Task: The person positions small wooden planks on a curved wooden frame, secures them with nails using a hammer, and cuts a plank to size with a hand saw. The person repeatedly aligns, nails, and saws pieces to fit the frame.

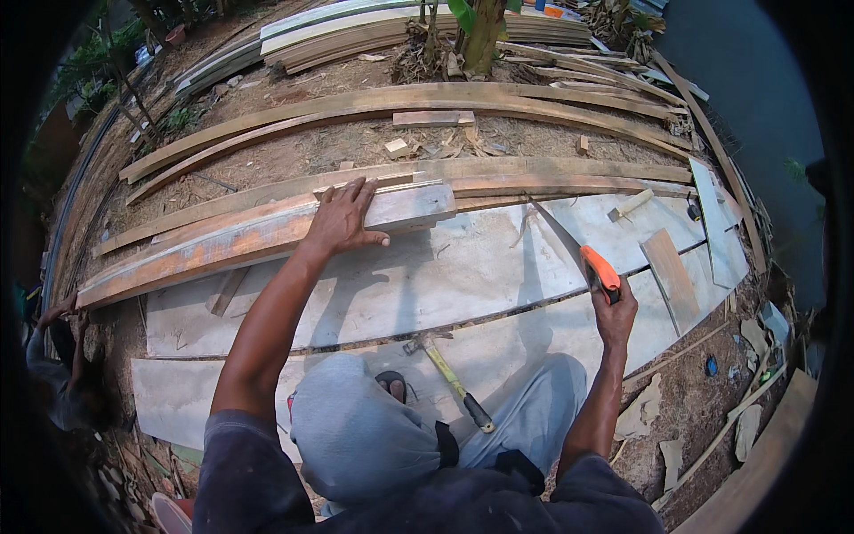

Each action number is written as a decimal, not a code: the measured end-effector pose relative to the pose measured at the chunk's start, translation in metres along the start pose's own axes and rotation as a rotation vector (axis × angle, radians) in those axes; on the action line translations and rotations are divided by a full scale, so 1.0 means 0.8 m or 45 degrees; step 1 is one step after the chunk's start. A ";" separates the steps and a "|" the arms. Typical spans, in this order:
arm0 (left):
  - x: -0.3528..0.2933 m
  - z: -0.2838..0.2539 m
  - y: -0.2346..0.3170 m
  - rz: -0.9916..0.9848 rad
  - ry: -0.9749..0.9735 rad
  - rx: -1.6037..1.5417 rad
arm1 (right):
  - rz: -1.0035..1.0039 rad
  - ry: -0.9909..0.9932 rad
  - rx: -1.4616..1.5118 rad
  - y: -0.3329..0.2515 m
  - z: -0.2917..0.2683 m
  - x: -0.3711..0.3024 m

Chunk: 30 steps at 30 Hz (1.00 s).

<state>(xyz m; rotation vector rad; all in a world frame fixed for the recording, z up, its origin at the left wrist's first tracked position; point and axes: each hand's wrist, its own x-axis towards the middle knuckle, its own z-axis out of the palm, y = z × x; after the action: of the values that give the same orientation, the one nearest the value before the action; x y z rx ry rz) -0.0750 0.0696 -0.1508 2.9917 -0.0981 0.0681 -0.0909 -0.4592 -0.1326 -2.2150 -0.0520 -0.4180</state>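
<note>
The left hand [345,218] lies on the long beam [236,245], its fingers spread. The right hand [616,307] is wrapped around the handle of the saw [572,242]. Saw and beam are apart — no cut shows, so no sawing looks done. The beam, left of the saw, is brown with 1 pale end.

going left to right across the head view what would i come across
Another person's hands, the left hand, the hammer, the orange-handled saw gripped by the right hand, a small blue object on the ground.
</note>
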 end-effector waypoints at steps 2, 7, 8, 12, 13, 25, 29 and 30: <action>0.015 0.003 0.003 -0.042 -0.006 -0.054 | 0.088 0.066 0.171 0.005 -0.065 0.016; 0.016 0.017 -0.011 -0.061 0.014 -0.060 | -0.035 0.043 0.746 -0.029 -0.130 -0.032; 0.017 0.021 -0.010 -0.046 0.045 -0.051 | 0.014 -0.007 0.784 -0.042 -0.118 -0.052; 0.032 0.034 0.026 0.113 0.385 0.160 | 0.042 -0.086 1.113 -0.106 -0.040 -0.130; 0.041 0.035 0.042 0.102 0.377 0.105 | 0.058 -0.057 0.976 -0.121 -0.020 -0.145; 0.048 0.003 0.077 -0.082 0.103 -0.093 | 0.086 -0.311 0.800 -0.212 0.051 -0.167; 0.048 0.005 0.078 -0.071 0.117 -0.096 | 0.222 -0.423 0.740 -0.184 0.056 -0.186; 0.048 0.005 0.077 -0.073 0.120 -0.089 | 0.236 -0.399 0.701 -0.177 0.050 -0.198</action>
<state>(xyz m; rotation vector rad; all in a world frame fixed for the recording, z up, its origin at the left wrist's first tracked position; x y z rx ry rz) -0.0405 0.0061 -0.1442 2.9135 -0.0045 0.1954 -0.2548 -0.3220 -0.0983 -1.7009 -0.1139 0.0516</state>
